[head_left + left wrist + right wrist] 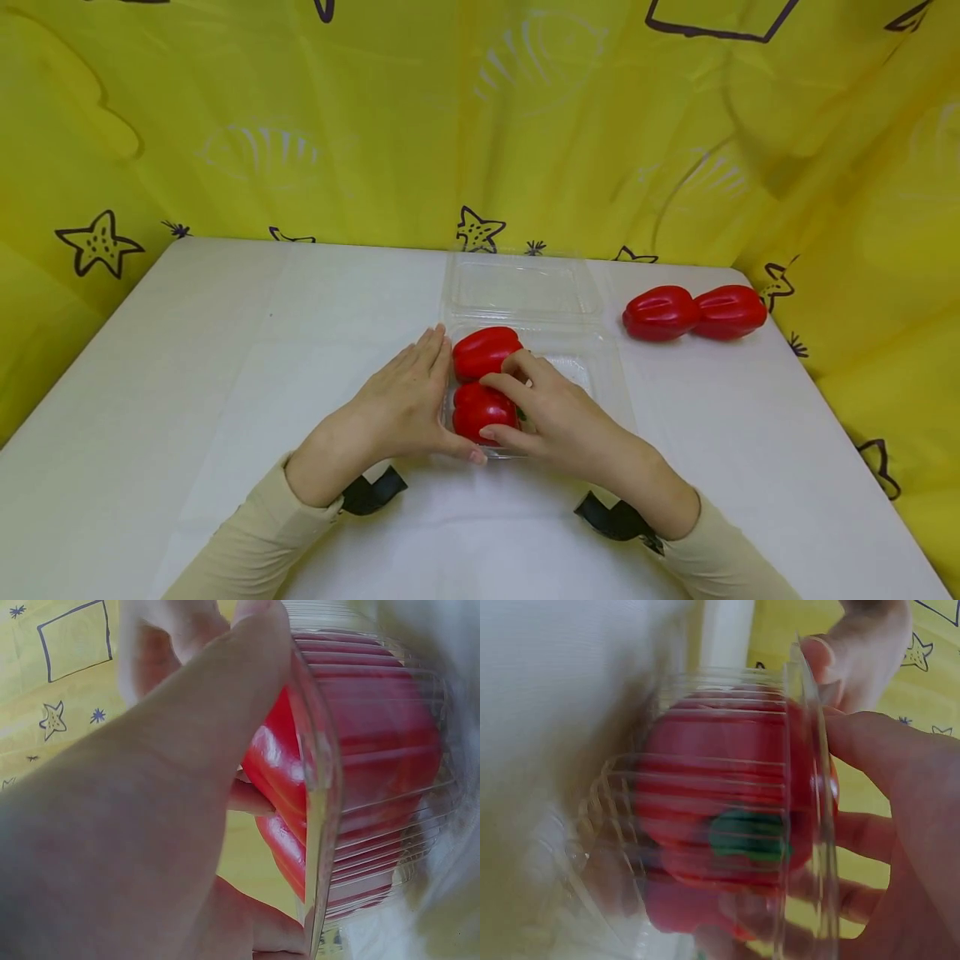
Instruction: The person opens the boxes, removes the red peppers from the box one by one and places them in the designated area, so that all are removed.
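Two red bell peppers sit side by side in the left half of a clear plastic container (611, 358). My right hand (558, 408) pinches the near bell pepper (476, 414), thumb on its near side and fingertips in the gap beside the far bell pepper (483, 352). My left hand (405, 404) lies along the container's left side, fingers straight, thumb stretched across the near left corner. Through the ribbed wall, the right wrist view shows the pepper's green stem (746, 834). In the left wrist view a red pepper (382, 720) shows behind the wall.
The container's clear lid (517, 287) lies folded open behind it. Two more red bell peppers (660, 313) lie end to end at the right back of the white table (150, 433). A yellow curtain (390, 125) with drawn figures hangs behind and at both sides.
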The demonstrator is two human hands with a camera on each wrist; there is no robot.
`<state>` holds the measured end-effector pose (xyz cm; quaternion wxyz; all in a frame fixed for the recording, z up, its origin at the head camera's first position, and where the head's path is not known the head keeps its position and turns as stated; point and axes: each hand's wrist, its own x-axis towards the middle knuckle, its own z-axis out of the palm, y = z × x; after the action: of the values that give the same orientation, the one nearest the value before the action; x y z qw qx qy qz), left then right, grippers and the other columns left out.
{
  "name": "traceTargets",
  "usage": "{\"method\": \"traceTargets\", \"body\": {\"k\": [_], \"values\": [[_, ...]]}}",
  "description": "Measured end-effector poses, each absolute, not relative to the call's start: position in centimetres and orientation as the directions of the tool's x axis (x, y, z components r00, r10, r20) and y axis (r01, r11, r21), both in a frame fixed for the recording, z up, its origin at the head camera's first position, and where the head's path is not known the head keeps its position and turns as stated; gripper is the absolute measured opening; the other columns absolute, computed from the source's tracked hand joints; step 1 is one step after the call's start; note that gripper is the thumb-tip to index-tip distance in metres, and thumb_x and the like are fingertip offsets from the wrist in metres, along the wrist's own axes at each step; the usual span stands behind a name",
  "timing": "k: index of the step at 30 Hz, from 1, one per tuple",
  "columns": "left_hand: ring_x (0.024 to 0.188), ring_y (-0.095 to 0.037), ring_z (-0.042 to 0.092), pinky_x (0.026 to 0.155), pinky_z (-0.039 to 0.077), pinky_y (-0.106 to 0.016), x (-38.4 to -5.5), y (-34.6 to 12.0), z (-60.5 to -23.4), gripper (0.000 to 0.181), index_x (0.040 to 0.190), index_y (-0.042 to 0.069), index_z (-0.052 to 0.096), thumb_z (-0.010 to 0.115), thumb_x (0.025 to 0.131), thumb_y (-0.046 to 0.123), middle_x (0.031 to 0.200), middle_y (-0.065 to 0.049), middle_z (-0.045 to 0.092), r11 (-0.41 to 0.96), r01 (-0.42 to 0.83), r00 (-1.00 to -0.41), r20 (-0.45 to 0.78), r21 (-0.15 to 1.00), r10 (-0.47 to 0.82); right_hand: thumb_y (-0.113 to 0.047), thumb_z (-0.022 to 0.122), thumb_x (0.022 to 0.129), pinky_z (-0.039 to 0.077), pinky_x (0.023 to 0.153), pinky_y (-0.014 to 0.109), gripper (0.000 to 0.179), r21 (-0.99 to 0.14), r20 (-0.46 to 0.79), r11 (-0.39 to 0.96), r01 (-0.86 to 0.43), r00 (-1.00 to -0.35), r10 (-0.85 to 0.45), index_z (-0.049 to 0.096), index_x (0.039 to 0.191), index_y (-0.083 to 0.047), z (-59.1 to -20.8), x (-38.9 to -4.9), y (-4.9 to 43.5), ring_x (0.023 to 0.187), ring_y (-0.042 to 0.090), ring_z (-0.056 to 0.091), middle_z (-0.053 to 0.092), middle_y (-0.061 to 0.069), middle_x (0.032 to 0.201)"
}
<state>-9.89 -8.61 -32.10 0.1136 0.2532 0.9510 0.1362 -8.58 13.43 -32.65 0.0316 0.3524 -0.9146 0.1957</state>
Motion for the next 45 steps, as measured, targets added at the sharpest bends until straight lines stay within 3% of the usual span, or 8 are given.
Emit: {"method": "traceTargets", "body": {"k": [5, 10, 16, 26, 41, 45], "values": [[0.153, -0.039, 0.013, 0.124, 0.022, -0.049, -9.8, -8.6, -32.1, 0.135, 0.154, -0.008, 0.017, 0.073, 0.066, 0.078, 0.165, -0.023, 0.012, 0.834, 0.456, -0.844, -0.146, 0.312, 0.516, -0.042, 0.080, 0.081, 0.060, 0.083, 0.032, 0.054, -0.369, 0.153, 0.706, -0.605, -0.789, -0.595, 0.060, 0.122, -0.014, -33.0, -8.4, 13.1, 0.100, 0.017, 0.058, 0.052, 0.004, 0.116], [0.153, -0.039, 0.014, 0.123, 0.023, -0.049, -9.8, -8.6, -32.2, 0.134, 0.154, -0.009, 0.019, 0.073, 0.066, 0.077, 0.164, -0.024, 0.014, 0.828, 0.468, -0.842, -0.130, 0.309, 0.524, -0.038, 0.081, 0.082, 0.061, 0.081, 0.030, 0.053, -0.452, 0.132, 0.696, -0.558, -0.813, -0.566, 0.056, 0.122, -0.014, -33.1, -8.3, 13.0, 0.094, 0.017, 0.062, 0.048, 0.004, 0.117], [0.154, -0.039, 0.012, 0.124, 0.022, -0.049, -9.8, -8.6, -32.1, 0.135, 0.155, -0.007, 0.016, 0.072, 0.066, 0.078, 0.165, -0.023, 0.011, 0.834, 0.453, -0.844, -0.150, 0.316, 0.515, -0.035, 0.081, 0.081, 0.059, 0.082, 0.028, 0.052, -0.446, 0.153, 0.679, -0.583, -0.797, -0.584, 0.057, 0.122, -0.014, -33.3, -8.7, 13.3, 0.098, 0.016, 0.060, 0.048, 0.005, 0.115], [0.153, -0.040, 0.014, 0.124, 0.022, -0.048, -9.8, -8.5, -32.1, 0.134, 0.154, -0.009, 0.018, 0.072, 0.067, 0.077, 0.164, -0.025, 0.012, 0.830, 0.466, -0.840, -0.143, 0.306, 0.524, -0.034, 0.078, 0.083, 0.055, 0.078, 0.023, 0.059, -0.458, 0.139, 0.645, -0.612, -0.766, -0.628, 0.061, 0.134, -0.011, -33.4, -9.5, 14.1, 0.095, 0.015, 0.055, 0.046, 0.004, 0.111], [0.153, -0.040, 0.015, 0.124, 0.022, -0.049, -9.8, -8.5, -32.1, 0.135, 0.154, -0.010, 0.018, 0.074, 0.066, 0.076, 0.164, -0.026, 0.012, 0.831, 0.459, -0.843, -0.142, 0.313, 0.519, -0.034, 0.070, 0.087, 0.056, 0.087, 0.030, 0.053, -0.532, 0.049, 0.620, -0.577, -0.752, -0.658, 0.057, 0.136, -0.016, -32.9, -10.6, 15.5, 0.106, 0.014, 0.056, 0.045, 0.000, 0.120], [0.153, -0.039, 0.015, 0.124, 0.022, -0.048, -9.8, -8.5, -32.1, 0.135, 0.154, -0.009, 0.018, 0.074, 0.066, 0.076, 0.164, -0.025, 0.012, 0.833, 0.458, -0.844, -0.143, 0.309, 0.517, -0.044, 0.074, 0.085, 0.057, 0.087, 0.029, 0.060, -0.544, 0.041, 0.617, -0.569, -0.752, -0.658, 0.055, 0.136, -0.017, -32.9, -10.4, 15.5, 0.109, 0.015, 0.056, 0.044, -0.001, 0.120]]}}
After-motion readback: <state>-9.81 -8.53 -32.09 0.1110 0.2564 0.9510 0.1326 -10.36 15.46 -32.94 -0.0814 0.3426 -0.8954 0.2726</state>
